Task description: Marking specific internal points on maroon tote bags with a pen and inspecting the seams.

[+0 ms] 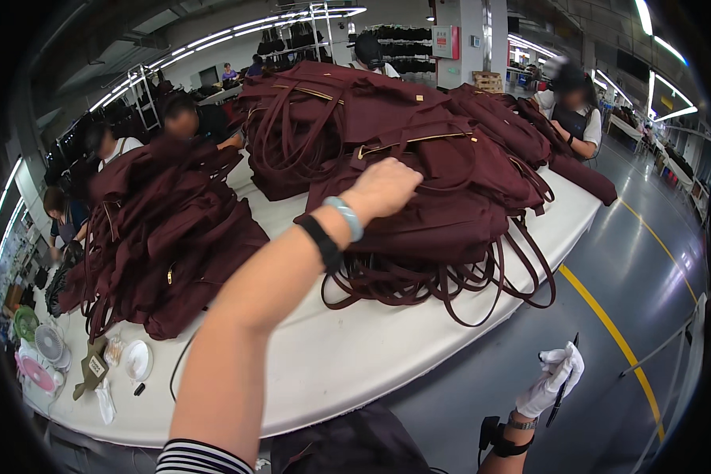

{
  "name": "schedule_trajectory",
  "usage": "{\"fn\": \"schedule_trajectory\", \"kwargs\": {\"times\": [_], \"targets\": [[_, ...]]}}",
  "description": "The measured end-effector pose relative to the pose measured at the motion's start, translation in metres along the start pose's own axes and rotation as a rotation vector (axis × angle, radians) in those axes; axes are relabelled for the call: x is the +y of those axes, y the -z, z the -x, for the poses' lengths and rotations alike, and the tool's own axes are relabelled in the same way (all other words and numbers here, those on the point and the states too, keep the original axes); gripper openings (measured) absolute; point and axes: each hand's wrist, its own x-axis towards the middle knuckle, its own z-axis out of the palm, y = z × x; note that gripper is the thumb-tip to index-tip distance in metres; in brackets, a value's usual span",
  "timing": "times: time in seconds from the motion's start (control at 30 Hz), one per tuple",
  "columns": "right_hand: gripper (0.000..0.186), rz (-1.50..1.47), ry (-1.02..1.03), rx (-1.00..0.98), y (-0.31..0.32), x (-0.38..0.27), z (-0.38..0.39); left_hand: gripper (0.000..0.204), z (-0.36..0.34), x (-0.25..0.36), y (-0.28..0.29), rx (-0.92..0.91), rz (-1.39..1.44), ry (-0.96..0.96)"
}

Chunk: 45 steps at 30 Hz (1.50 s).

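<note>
My bare left hand (385,188), with a pale bangle and a black strap at the wrist, reaches across to a stack of maroon tote bags. Its curled fingers are closed at the upper edge of the top bag (426,217), just below a gold zipper (419,144); the fingertips are partly hidden. Off the table's right side, my white-gloved right hand (555,379) is closed round a slim black pen-like tool (562,393), held upright. Looped straps (450,288) hang from the stack over the white table.
Another maroon bag heap (166,245) lies at the left of the white table (292,355). Small fans (49,343), a white dish (137,362) and a khaki piece (92,369) sit at the near left. Co-workers surround the far side; a yellow line (608,324) marks the floor.
</note>
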Motion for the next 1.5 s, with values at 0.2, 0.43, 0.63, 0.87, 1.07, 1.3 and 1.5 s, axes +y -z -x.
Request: {"fn": "schedule_trajectory", "kwargs": {"times": [0.2,0.43,0.63,0.87,1.07,1.3,1.5], "targets": [[0.03,0.001,-0.012,0.022,0.001,-0.003,0.005,0.018,0.121,0.031,0.106,-0.037,-0.019,0.029],[0.029,-0.147,-0.08,-0.112,-0.02,-0.014,0.021,0.011,0.275,0.169,0.195,-0.362,0.507,0.021],[0.031,-0.203,0.002,-0.263,-0.045,-0.043,0.043,0.024,0.321,0.229,0.201,-0.712,1.043,0.049],[0.031,-0.229,0.081,-0.31,-0.038,-0.061,0.04,0.025,0.32,0.265,0.182,-0.414,1.549,-0.021],[0.031,-0.074,0.064,-0.241,-0.025,-0.06,0.034,0.068,0.368,0.187,0.17,-0.202,0.953,0.375],[0.033,-0.087,0.063,-0.327,-0.049,-0.05,0.043,0.085,0.413,0.199,0.112,-0.375,0.472,0.441],[0.034,-0.072,0.068,-0.364,-0.071,-0.054,0.049,0.071,0.412,0.177,0.112,-0.323,0.535,0.472]]}}
